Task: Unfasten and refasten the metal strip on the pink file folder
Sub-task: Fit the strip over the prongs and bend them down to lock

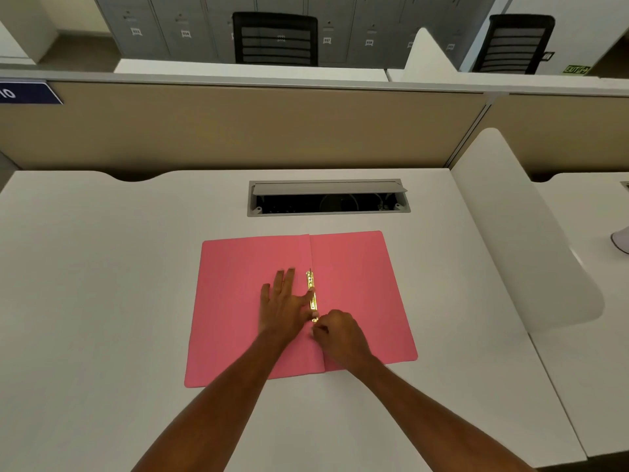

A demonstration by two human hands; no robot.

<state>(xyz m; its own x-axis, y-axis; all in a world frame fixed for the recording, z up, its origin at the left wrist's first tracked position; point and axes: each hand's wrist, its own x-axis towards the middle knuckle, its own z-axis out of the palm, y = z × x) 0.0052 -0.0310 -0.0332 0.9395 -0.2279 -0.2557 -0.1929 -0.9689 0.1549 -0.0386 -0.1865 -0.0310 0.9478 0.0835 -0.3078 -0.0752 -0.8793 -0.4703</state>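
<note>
Broad white table (102, 284), with a grey cable hatch (328, 198) propped open at its far side. Tan partition panel (238, 127) behind. Beyond it, two black mesh office chairs (275, 39) before grey numbered lockers (153, 28). White curved divider (520, 233) standing rightward.

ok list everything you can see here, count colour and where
file folder: 1, pink, lying open on the desk
metal strip: 1, gold, along the folder's centre fold
desk: 1, white, under the folder
cable box: 1, grey, lid open, set in the desk beyond the folder
partition: 1, beige, behind the desk
office chairs: 2, black, beyond the partition
lockers: several, grey, far wall
left hand: flat on the folder, finger on the strip
right hand: curled at the strip's near end
</note>
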